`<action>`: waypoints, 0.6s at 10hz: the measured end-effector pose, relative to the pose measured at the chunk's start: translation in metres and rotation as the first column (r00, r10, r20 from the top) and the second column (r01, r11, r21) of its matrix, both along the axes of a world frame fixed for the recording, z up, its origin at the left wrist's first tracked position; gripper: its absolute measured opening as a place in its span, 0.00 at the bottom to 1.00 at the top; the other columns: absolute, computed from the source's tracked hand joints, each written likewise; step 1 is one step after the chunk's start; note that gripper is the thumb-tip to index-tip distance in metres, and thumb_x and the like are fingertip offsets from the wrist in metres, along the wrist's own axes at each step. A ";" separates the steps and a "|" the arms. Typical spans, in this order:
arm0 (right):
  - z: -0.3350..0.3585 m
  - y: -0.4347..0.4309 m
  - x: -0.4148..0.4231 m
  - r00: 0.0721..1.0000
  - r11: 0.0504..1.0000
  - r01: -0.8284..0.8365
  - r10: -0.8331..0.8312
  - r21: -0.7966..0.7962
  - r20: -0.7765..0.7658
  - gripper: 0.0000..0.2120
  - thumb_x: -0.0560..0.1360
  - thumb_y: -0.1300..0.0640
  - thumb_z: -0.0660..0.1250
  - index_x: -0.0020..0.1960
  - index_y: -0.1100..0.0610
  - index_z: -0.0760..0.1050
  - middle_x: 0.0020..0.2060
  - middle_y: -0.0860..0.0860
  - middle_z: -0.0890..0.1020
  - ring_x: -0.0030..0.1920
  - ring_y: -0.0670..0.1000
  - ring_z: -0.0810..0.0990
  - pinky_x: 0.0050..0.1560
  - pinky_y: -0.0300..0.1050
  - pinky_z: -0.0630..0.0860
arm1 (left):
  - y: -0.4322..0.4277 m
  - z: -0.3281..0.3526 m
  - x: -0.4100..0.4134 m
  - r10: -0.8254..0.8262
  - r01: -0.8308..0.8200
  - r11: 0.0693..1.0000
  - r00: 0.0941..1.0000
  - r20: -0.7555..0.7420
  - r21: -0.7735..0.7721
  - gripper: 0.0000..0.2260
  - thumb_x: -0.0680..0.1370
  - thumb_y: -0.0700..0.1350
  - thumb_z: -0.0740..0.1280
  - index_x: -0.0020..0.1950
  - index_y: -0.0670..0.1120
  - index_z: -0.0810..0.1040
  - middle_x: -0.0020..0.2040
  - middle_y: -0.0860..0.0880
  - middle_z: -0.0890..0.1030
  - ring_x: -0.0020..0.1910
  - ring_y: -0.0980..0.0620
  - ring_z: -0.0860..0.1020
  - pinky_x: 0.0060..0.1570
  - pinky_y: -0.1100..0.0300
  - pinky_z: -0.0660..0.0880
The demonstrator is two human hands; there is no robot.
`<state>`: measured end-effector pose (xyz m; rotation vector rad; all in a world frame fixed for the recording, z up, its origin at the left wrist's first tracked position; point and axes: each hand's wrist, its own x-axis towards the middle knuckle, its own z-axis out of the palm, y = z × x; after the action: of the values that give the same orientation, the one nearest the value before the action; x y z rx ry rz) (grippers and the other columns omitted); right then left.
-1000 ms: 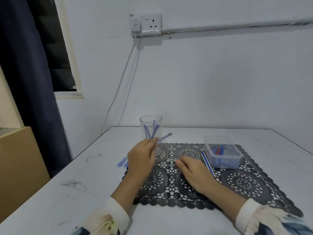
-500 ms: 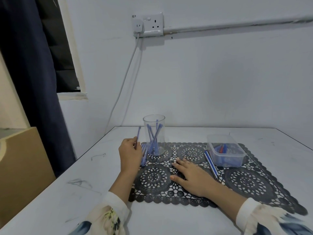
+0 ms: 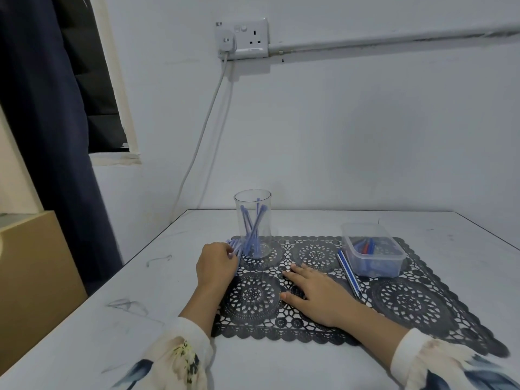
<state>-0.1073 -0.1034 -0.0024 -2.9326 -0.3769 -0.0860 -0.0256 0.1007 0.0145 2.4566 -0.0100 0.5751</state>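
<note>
Beside glass (image 3: 253, 220), left hand (image 3: 216, 266) holds blue sticks (image 3: 235, 247); tub (image 3: 377, 267) right.

Blue pens (image 3: 236, 247), clear glass (image 3: 253, 204), black lace-patterned mat (image 3: 408, 302) (round rosettes), white table (image 3: 140, 319)

I wear a long-sleeved top in a soft cream cloth, and each cuff ends plain and pale, a little way up the forearm from my left hand (image 3: 216, 263) and my right hand (image 3: 318, 296), both of them bare. My left sleeve (image 3: 180, 356) carries a dark blue feathery print and a small smudge of yellow-green and black. My right sleeve (image 3: 439, 361) shows the same dark blue feather shapes and faint brownish shading near its cuff.
</note>
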 end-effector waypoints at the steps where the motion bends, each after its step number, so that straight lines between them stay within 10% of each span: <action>1: -0.001 0.000 0.000 1.000 1.000 0.000 0.000 -0.001 -0.001 0.30 0.77 0.35 0.50 0.75 0.47 0.53 0.75 0.48 0.53 0.75 0.48 0.49 0.73 0.48 0.50 | 0.001 0.000 0.000 0.042 -0.039 0.997 0.998 -0.044 0.068 0.11 0.74 0.45 0.65 0.54 0.49 0.82 0.52 0.46 0.79 0.54 0.49 0.75 0.42 0.60 0.70; 6: 0.001 0.001 -0.001 1.000 1.000 -0.005 0.005 -0.001 0.004 0.30 0.77 0.36 0.50 0.75 0.47 0.53 0.75 0.48 0.54 0.75 0.48 0.50 0.74 0.48 0.49 | 0.004 -0.006 0.007 0.078 -0.077 0.996 0.996 -0.038 0.037 0.10 0.73 0.53 0.66 0.52 0.54 0.82 0.48 0.48 0.79 0.54 0.49 0.75 0.46 0.57 0.75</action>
<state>-0.1085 -0.1029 -0.0017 -2.9325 -0.3853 -0.0913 -0.0185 0.1043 0.0081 2.5116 0.0921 0.5639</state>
